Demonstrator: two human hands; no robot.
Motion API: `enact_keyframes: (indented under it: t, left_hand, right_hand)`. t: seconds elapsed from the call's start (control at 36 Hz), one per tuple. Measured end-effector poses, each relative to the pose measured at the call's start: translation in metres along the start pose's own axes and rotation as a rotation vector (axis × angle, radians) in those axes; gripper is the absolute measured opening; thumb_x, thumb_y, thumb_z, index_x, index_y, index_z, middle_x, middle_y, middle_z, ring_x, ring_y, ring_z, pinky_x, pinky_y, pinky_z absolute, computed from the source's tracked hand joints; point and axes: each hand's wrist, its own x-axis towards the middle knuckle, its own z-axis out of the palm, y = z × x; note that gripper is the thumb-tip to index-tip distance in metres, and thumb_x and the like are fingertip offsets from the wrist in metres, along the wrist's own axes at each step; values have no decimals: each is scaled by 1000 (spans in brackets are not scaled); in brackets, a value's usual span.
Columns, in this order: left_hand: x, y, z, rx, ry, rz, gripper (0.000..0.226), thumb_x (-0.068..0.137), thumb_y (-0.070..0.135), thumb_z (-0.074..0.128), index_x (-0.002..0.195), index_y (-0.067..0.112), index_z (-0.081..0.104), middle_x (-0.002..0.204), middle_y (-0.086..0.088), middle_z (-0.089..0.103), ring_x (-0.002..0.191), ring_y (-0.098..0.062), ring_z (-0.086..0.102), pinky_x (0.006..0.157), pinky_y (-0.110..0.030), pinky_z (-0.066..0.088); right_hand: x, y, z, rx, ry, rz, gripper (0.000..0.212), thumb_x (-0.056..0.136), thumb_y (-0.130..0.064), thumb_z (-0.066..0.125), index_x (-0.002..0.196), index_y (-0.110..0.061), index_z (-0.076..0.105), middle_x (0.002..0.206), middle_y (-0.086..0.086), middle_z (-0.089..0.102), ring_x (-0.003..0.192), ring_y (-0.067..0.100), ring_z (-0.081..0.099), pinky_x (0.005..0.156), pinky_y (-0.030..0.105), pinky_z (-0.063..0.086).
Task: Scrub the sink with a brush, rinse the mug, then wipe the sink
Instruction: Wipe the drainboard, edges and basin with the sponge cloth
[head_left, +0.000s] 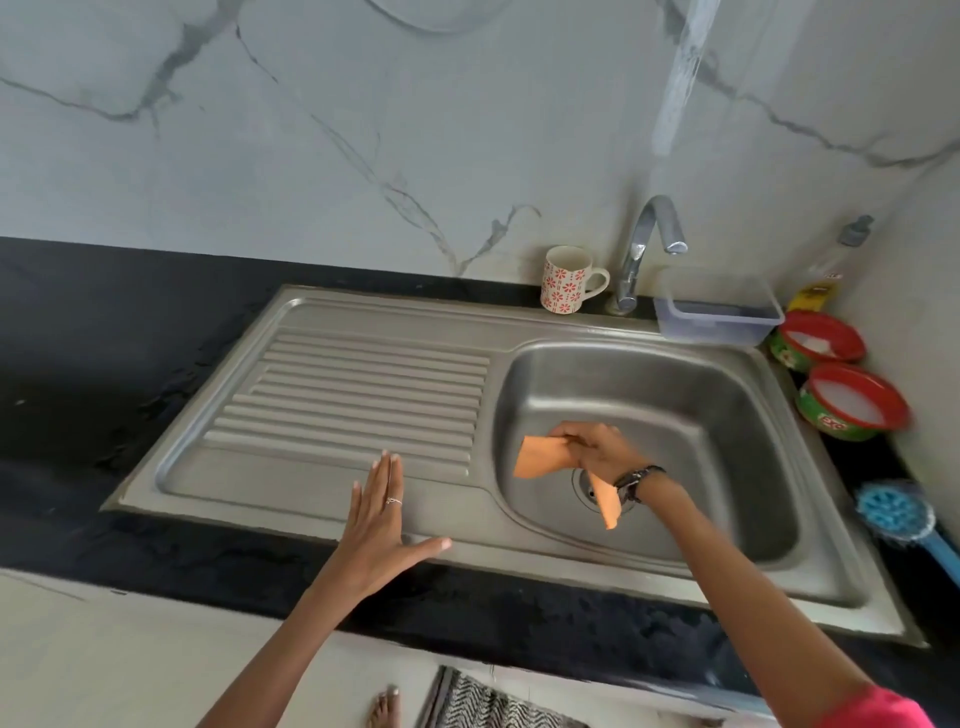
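Sink (753, 415): R hand (597, 447) grips orange cloth (535, 457)

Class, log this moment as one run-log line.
stage: wiping | right hand: grips orange cloth in sink | left hand: flat on drainboard

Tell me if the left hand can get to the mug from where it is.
Probably yes: the left hand lies open on the drainboard, and nothing stands between it and the mug at the back rim.

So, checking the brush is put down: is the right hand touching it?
Apart. The head view shows the right hand gripping the orange cloth in the basin, the blue brush lying on the counter.
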Motion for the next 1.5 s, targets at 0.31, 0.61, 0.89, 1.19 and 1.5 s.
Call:
enact_keyframes:
  t: [0.31,0.61,0.89,1.19,1.5]
  left_hand:
    - [-14,-29,1,-13,71,-108,134,39,102,8,133,18,-36,142,4,-41,133,-9,-36,104,-25,-27]
    - [-24,-55,-7,-45,113,-168,133,41,102,9,131,16,-38,141,3,-41,133,-11,-34,105,-27,-25]
    - [-24,-75,-7,-46,162,-185,136,42,103,10,137,12,-25,145,1,-31,136,-15,-26,107,-29,-21]
    - [-24,-70,-9,-63,122,-197,135,34,103,4,130,17,-36,139,3,-40,131,-12,-35,102,-25,-27]
    - [-33,-55,-5,-62,92,-196,135,33,103,3,129,17,-38,138,4,-42,129,-10,-38,101,-24,-28]
  right_hand:
    - [61,-87,47,-135,-344,-254,32,91,-4,40,120,-14,46,64,-14,42,68,14,43,69,31,35]
    - [101,-162,115,-442,-320,-431,34,96,-17,39,125,-25,52,124,6,52,117,26,44,90,41,37]
    - [69,-149,149,-685,-134,-447,81,78,-65,52,144,-28,22,133,4,36,120,28,37,98,51,27]
    - [69,-144,159,-573,-198,-330,59,88,-35,50,142,-31,26,139,2,35,120,34,38,94,55,37]
    - [68,-138,156,-633,-247,-505,44,96,-11,41,137,-28,41,134,5,39,116,32,40,88,47,39]
